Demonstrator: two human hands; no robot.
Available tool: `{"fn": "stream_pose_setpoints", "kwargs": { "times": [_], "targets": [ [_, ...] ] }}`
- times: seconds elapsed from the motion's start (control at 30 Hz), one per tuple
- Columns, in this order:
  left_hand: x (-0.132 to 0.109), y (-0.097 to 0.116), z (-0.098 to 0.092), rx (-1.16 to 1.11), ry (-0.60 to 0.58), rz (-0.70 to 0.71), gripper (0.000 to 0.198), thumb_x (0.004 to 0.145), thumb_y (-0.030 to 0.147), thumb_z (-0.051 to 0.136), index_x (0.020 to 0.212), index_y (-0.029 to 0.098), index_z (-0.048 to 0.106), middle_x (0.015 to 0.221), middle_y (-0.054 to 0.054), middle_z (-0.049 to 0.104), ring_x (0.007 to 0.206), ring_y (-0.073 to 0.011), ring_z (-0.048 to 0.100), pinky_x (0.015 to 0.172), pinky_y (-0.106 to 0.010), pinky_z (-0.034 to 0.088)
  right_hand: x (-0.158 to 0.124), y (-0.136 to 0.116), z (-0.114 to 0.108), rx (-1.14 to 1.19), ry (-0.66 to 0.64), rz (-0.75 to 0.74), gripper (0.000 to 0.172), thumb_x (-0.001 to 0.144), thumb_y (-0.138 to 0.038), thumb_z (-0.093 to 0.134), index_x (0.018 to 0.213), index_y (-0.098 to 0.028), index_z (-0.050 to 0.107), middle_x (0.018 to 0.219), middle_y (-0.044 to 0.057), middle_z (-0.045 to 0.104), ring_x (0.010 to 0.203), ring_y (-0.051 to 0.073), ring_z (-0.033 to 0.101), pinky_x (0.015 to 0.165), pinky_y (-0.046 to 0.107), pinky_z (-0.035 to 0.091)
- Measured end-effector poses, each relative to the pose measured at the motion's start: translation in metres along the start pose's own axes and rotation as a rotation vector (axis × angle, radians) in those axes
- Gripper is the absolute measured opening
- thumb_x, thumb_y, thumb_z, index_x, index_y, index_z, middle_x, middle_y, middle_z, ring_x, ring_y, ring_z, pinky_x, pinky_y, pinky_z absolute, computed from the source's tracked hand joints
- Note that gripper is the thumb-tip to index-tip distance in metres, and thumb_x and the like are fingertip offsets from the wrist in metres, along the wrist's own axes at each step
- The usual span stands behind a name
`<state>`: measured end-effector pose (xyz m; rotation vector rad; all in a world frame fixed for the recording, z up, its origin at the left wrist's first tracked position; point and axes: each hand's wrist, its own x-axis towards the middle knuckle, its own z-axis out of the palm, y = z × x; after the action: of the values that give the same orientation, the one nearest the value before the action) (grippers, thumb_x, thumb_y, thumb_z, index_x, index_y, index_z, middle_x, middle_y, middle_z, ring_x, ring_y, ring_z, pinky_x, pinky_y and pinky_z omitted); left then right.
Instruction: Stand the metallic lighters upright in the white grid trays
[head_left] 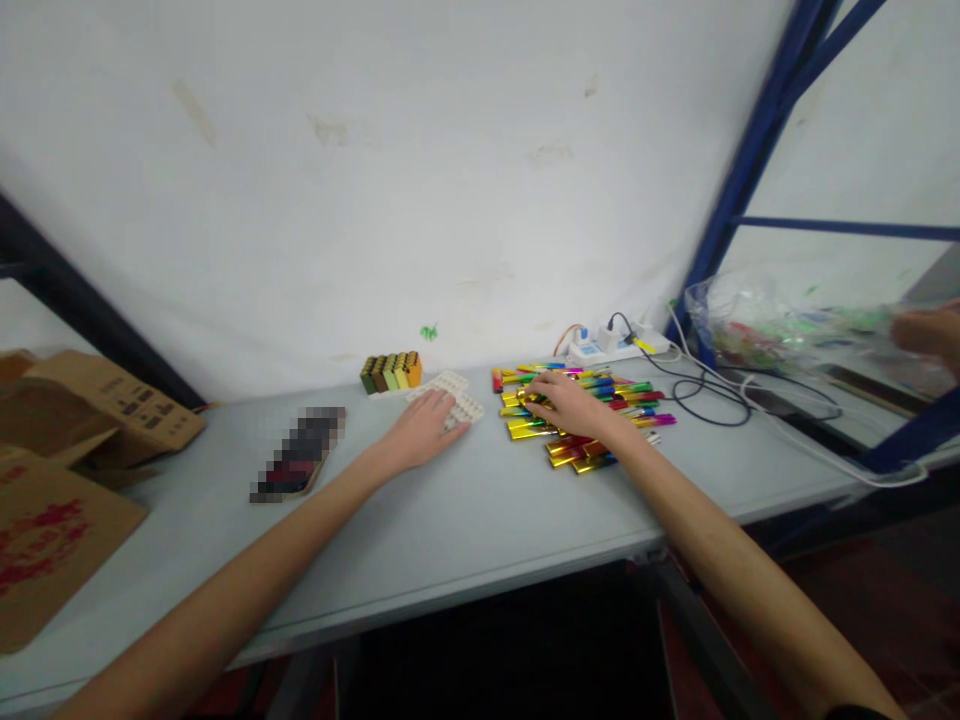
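My left hand [421, 432] lies flat over the near left part of a white tray with rows of small pockets [466, 405], its thumb stretched to the right. Part of the tray is hidden under it. On the right, my right hand [564, 400] bends over a pile of shiny metallic-coloured lighters [592, 455], mostly gold, with red, green, blue and purple among them. Its fingertips are curled around a gold lighter at the pile's left side; the exact grip is partly hidden. Behind my left hand, a block of upright green, brown, yellow and orange lighters [391, 372] stands in close rows.
A phone [300, 455], blurred out, lies left of my left arm. Open cardboard boxes [67, 500] fill the table's left end. At the back right are a power strip [619, 345], looping cables [709, 400] and a clear plastic bag [757, 320]. Another person's hand [930, 330] shows far right.
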<state>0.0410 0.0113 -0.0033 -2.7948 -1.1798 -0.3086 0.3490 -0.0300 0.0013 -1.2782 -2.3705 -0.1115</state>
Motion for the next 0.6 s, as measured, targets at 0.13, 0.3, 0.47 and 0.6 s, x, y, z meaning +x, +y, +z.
{"fn": "stream_pose_setpoints", "kwargs": {
  "times": [0.13, 0.3, 0.47, 0.6],
  "targets": [
    [0.008, -0.002, 0.011, -0.045, 0.053, 0.003, 0.049, 0.103, 0.052, 0.044, 0.134, 0.016, 0.057, 0.144, -0.017, 0.055, 0.138, -0.0306, 0.046, 0.117, -0.052, 0.036, -0.002, 0.003, -0.004, 0.033, -0.033, -0.005, 0.033, 0.098, -0.036, 0.063, 0.121, -0.014, 0.071, 0.124, 0.018, 0.066, 0.117, 0.03, 0.062, 0.102, 0.047, 0.05],
    [-0.001, -0.005, 0.013, -0.053, 0.086, 0.035, 0.056, 0.102, 0.057, 0.043, 0.137, 0.018, 0.06, 0.14, -0.018, 0.054, 0.134, -0.0324, 0.049, 0.116, -0.052, 0.038, -0.015, 0.024, -0.023, 0.056, 0.002, 0.113, 0.045, 0.099, -0.052, 0.058, 0.129, -0.02, 0.068, 0.127, 0.017, 0.065, 0.121, 0.031, 0.061, 0.106, 0.048, 0.047],
    [-0.005, -0.008, 0.015, -0.063, 0.128, 0.014, 0.057, 0.101, 0.06, 0.044, 0.138, 0.021, 0.062, 0.13, -0.016, 0.055, 0.126, -0.0313, 0.051, 0.114, -0.05, 0.039, -0.031, 0.052, -0.022, -0.06, -0.094, 0.296, 0.072, 0.089, -0.071, 0.06, 0.143, -0.023, 0.059, 0.137, 0.019, 0.062, 0.126, 0.037, 0.059, 0.107, 0.055, 0.045],
    [-0.006, -0.008, 0.022, -0.086, 0.168, -0.009, 0.056, 0.1, 0.06, 0.046, 0.139, 0.022, 0.062, 0.13, -0.015, 0.055, 0.125, -0.032, 0.051, 0.113, -0.051, 0.039, -0.026, 0.053, -0.008, -0.125, -0.132, 0.271, 0.062, 0.094, -0.069, 0.053, 0.134, -0.024, 0.067, 0.123, 0.017, 0.07, 0.116, 0.034, 0.065, 0.105, 0.053, 0.047]
  ]
}}
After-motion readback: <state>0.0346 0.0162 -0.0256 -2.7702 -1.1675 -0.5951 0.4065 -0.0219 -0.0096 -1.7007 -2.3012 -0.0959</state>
